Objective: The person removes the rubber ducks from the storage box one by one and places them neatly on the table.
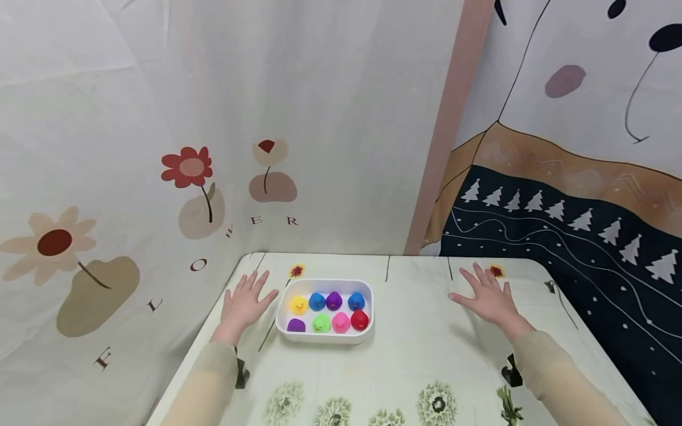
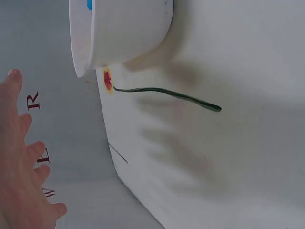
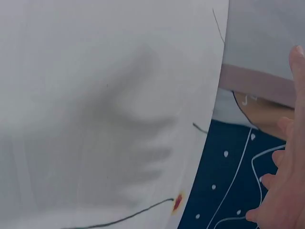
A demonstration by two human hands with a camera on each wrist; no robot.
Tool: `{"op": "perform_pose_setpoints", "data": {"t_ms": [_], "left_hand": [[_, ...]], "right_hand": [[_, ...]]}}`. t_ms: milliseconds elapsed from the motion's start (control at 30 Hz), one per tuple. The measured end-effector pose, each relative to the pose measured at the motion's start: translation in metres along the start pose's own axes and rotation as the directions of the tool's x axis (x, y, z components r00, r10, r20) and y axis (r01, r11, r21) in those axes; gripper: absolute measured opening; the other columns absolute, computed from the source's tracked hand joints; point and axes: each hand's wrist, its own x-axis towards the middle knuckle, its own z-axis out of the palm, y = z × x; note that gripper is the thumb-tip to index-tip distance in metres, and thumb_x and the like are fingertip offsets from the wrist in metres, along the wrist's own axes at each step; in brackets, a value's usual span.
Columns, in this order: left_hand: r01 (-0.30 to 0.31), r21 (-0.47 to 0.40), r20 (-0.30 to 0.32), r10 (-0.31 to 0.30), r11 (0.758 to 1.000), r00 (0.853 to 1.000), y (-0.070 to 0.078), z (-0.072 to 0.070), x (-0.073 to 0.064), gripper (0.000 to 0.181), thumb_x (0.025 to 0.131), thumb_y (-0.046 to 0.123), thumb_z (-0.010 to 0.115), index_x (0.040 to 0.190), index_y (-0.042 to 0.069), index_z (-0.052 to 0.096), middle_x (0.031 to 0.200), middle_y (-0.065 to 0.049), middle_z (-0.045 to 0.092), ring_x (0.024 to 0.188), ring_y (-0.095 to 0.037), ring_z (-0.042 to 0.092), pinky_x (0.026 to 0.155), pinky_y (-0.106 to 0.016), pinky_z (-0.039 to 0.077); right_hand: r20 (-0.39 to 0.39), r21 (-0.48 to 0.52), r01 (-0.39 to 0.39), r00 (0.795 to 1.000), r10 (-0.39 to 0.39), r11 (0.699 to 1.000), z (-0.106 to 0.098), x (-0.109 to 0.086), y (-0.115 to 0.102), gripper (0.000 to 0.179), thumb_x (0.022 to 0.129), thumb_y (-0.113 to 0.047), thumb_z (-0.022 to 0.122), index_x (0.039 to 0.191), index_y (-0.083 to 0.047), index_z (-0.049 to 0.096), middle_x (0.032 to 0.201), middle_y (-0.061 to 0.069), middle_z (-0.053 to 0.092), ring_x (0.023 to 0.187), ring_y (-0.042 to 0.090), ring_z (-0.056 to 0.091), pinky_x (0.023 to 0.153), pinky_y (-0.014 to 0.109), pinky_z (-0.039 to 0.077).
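A white plastic tub [image 1: 325,338] stands on the table, left of its middle. Inside are several small round toys with little faces, among them a yellow toy [image 1: 299,305], a green toy [image 1: 321,323], a pink toy [image 1: 341,322] and a red toy [image 1: 359,320]; blue and purple ones lie between them. My left hand [image 1: 244,305] hovers just left of the tub, fingers spread, holding nothing. Well to the right of the tub, my right hand [image 1: 492,297] is also spread and holds nothing. Both cast shadows on the cloth in the wrist views.
A white cloth with printed flowers covers the table [image 1: 394,355]. Behind and to the left hangs a pale curtain [image 1: 341,118] with flower prints. On the right hangs a dark blue cloth [image 1: 586,272] with white trees.
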Motion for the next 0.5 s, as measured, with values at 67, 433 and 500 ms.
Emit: {"op": "perform_pose_setpoints", "data": {"t_ms": [67,433,500], "left_hand": [[0.002,-0.017,0.022,-0.001,1.0,1.0,0.003,0.002,-0.002,0.078,0.096,0.066,0.032,0.155,0.016,0.023,0.16,-0.017,0.014,0.145,-0.043,0.006,0.106,-0.072,-0.002],[0.016,-0.083,0.091,-0.008,0.996,0.996,0.014,0.009,-0.006,0.077,0.097,0.063,0.036,0.155,0.014,0.023,0.157,-0.02,0.021,0.144,-0.044,0.01,0.107,-0.071,0.001],[0.014,-0.09,0.108,-0.005,0.996,0.994,0.015,0.012,-0.007,0.077,0.096,0.062,0.038,0.155,0.014,0.024,0.157,-0.021,0.023,0.144,-0.044,0.012,0.107,-0.071,0.003]], "right_hand": [[0.013,-0.002,0.006,1.0,-0.006,1.0,0.002,0.0,-0.002,0.098,0.083,-0.077,0.047,0.151,-0.009,0.031,0.158,0.027,0.009,0.141,0.051,0.005,0.1,0.079,-0.002],[0.035,0.024,0.085,0.996,-0.086,0.996,0.013,0.004,-0.019,0.09,0.086,-0.07,0.052,0.149,-0.008,0.037,0.157,0.026,0.014,0.14,0.051,0.012,0.101,0.077,0.012],[0.034,0.034,0.103,0.994,-0.104,0.994,0.016,0.006,-0.024,0.088,0.086,-0.067,0.054,0.149,-0.008,0.037,0.157,0.027,0.015,0.14,0.051,0.014,0.1,0.077,0.016]]}}
